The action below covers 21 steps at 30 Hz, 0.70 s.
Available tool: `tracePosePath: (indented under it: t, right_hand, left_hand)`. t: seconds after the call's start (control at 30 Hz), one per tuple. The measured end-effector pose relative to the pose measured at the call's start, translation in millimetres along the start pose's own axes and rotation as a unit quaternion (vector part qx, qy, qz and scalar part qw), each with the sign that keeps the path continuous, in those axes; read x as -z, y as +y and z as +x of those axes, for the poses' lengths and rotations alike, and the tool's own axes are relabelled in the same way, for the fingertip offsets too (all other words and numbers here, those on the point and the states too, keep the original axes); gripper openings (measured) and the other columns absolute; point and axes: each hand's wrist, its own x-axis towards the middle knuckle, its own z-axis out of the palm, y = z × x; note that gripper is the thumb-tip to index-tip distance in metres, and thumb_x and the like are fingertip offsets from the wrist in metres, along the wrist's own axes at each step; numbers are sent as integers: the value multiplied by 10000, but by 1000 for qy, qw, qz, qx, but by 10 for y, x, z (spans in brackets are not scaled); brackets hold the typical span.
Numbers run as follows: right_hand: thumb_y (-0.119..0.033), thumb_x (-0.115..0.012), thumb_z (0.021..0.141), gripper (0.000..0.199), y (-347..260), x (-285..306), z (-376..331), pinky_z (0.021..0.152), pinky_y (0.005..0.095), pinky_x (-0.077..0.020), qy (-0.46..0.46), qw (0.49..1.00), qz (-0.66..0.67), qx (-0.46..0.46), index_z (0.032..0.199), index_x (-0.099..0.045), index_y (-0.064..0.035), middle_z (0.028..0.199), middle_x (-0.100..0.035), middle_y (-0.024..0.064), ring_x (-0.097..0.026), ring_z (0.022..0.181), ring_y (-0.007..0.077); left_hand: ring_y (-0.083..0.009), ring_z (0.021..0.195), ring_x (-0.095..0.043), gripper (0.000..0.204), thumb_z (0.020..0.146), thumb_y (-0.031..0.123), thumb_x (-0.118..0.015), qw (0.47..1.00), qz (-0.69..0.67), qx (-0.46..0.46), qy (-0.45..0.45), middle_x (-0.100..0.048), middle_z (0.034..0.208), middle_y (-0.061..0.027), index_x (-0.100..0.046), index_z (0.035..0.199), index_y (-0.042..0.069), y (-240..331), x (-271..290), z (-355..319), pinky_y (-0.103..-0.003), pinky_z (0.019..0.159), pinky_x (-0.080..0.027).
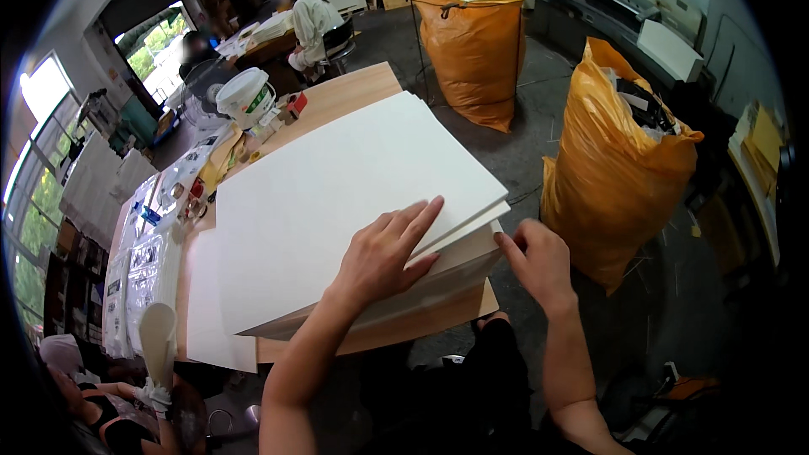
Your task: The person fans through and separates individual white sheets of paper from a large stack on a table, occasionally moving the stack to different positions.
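A thick stack of large white sheets [337, 177] lies on the wooden table in front of me. Its upper sheets sit slightly out of line with those below at the right corner. My left hand [383, 248] rests on the top sheet near the front edge, fingers stretched out and the thumb toward the edge. At the right corner of the stack, my right hand [539, 259] has its fingers bent, with a digit tip against the sheets just under the raised top ones. Its other fingertips are partly hidden.
Two orange sacks [472, 55] [619, 168] stand on the floor to the right. A white bucket [246, 97] and plastic-wrapped packs [139, 286] are on the left. A co-worker [109, 404] holds a curled sheet at lower left; others sit at a far table.
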Motion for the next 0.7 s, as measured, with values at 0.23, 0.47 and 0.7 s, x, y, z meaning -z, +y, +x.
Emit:
tracePosePath:
  t: [0.23, 0.47, 0.7]
  right_hand:
    - [-277, -655, 985, 397, -458, -77, 331, 543, 426, -435, 36, 988, 141, 57, 734, -512, -4, 650, -562, 168, -591, 570, 293]
    - [-216, -611, 1011, 350, -352, -302, 396, 497, 237, -370, -3, 865, 499, -57, 710, -479, -96, 624, -498, -28, -463, 545, 57]
    - [-210, -620, 1000, 347, -370, -210, 420, 488, 240, -372, -75, 747, 647, -133, 686, -509, -113, 590, -494, -20, -522, 524, 96]
  left_hand:
    - [-325, 1032, -677, 667, 868, 76, -720, 998, 31, -50, -11, -421, 1556, -181, -538, 1425, 394, -113, 18, 7, -403, 832, -607]
    - [-360, 1056, -689, 362, 844, 130, -755, 999, -36, -6, 12, -517, 1472, -157, -720, 1173, 278, -110, 53, 23, -421, 890, -611]
    - [-350, 1102, -680, 495, 694, 370, -912, 997, -78, 0, 5, -535, 1438, -143, -744, 1146, 258, -29, 159, 71, -444, 924, -607]
